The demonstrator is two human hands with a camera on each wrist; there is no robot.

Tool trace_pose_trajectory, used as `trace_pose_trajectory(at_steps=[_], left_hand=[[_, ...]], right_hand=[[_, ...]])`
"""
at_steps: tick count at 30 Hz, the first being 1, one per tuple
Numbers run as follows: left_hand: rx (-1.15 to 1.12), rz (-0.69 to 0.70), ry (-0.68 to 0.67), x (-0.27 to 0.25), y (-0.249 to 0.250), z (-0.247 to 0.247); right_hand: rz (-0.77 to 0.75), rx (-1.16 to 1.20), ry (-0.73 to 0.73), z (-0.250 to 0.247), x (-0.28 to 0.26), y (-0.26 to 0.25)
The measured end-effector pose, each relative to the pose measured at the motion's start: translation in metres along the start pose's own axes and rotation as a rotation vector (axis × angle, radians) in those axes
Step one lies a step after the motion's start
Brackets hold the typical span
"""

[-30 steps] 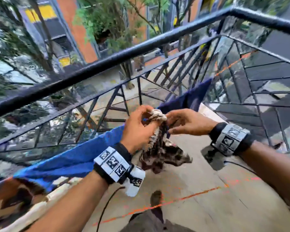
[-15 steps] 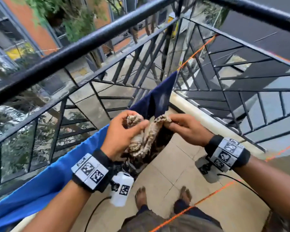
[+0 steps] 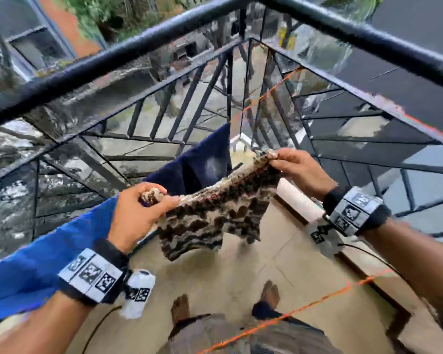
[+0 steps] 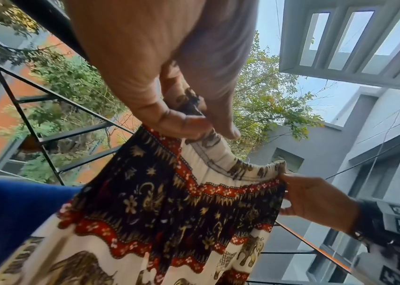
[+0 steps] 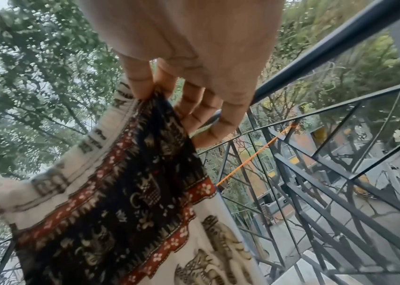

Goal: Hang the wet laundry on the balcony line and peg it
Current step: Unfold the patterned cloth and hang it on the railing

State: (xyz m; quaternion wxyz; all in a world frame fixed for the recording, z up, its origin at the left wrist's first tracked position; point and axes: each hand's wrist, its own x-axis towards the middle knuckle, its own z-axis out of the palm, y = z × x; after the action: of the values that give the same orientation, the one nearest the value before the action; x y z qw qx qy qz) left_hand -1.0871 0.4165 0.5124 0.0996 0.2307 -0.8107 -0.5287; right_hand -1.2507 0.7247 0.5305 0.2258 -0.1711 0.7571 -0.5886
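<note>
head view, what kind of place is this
Most likely an upper-floor home balcony used for drying laundry: a black metal railing turns a corner, an orange line is strung across, and a blue cloth hangs there.

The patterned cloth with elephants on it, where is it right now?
In the head view the patterned cloth hangs mid-frame, stretched between the left hand and right hand, just right of the blue cloth.
</note>
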Motion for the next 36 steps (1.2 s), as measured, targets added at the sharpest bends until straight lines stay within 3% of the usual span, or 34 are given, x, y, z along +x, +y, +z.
trace_pose_trajectory(at_steps=[4, 6, 11, 13, 15, 18, 20, 23, 25, 36], left_hand=[[0.178, 0.037, -0.024, -0.007, 0.025, 0.041], [0.266, 0.065, -0.054, -0.006, 0.039, 0.063], [0.611, 0.274, -0.029, 0.004, 0.082, 0.106], [0.656, 0.306, -0.036, 0.015, 0.095, 0.125], [0.648, 0.306, -0.049, 0.028, 0.107, 0.147], [0.53, 0.285, -0.063, 0.044, 0.124, 0.173], [0.326, 0.21, -0.091, 0.06, 0.136, 0.189], [-0.101, 0.019, -0.141, 0.092, 0.159, 0.203], [-0.284, -0.033, -0.11, 0.126, 0.175, 0.205], [-0.423, 0.263, 0.201, 0.308, 0.255, 0.133]], right_hand=[[-0.008, -0.077, 0.157, -0.057, 0.009, -0.002], [-0.082, -0.244, 0.21, -0.084, 0.01, -0.006], [-0.097, -0.566, 0.36, -0.14, 0.013, -0.012], [-0.056, -0.538, 0.405, -0.16, 0.022, -0.006], [-0.011, -0.345, 0.423, -0.173, 0.036, 0.001], [0.09, 0.006, 0.427, -0.181, 0.054, -0.001], [0.131, 0.18, 0.423, -0.186, 0.068, -0.01], [0.086, 0.328, 0.453, -0.198, 0.1, -0.028], [0.041, 0.37, 0.455, -0.206, 0.133, -0.047], [-0.36, 0.339, 0.33, -0.201, 0.313, -0.184]])
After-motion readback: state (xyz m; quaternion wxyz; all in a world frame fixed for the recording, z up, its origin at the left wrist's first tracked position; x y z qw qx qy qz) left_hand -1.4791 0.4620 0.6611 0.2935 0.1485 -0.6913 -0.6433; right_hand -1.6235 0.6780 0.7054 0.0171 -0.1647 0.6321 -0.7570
